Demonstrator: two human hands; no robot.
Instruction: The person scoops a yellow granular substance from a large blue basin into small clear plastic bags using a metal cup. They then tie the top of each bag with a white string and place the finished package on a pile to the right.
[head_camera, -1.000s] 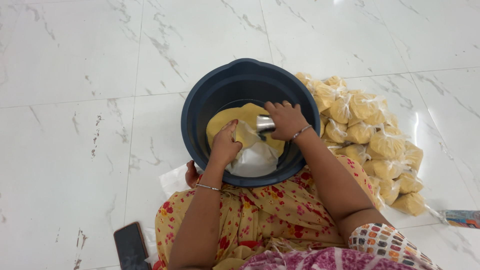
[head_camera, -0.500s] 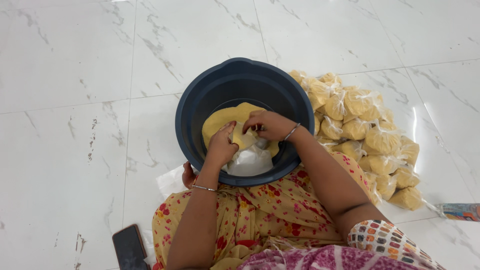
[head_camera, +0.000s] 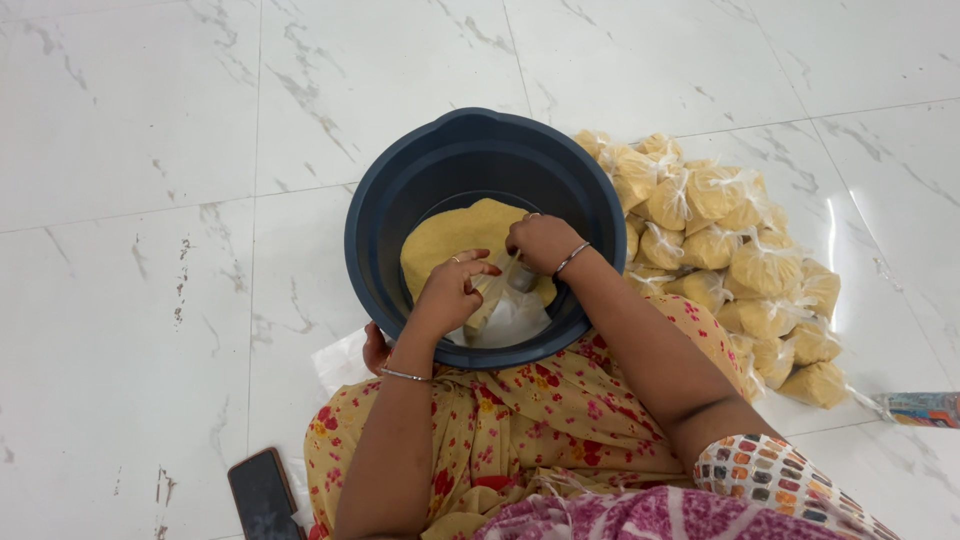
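In the dark blue tub (head_camera: 400, 190), our left hand (head_camera: 447, 292) grips a clear bag (head_camera: 505, 315) open; right hand (head_camera: 540, 243) clasps a small cup, filling; yellow powder (head_camera: 455, 235) remains; many tied packets (head_camera: 735, 265) done.

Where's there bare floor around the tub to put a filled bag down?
Bare marble floor lies left of the dark blue tub, and beyond its far rim. The right side is crowded with a heap of tied yellow bags. A phone lies near the left knee; both hands, left hand, right hand, fill the tub.
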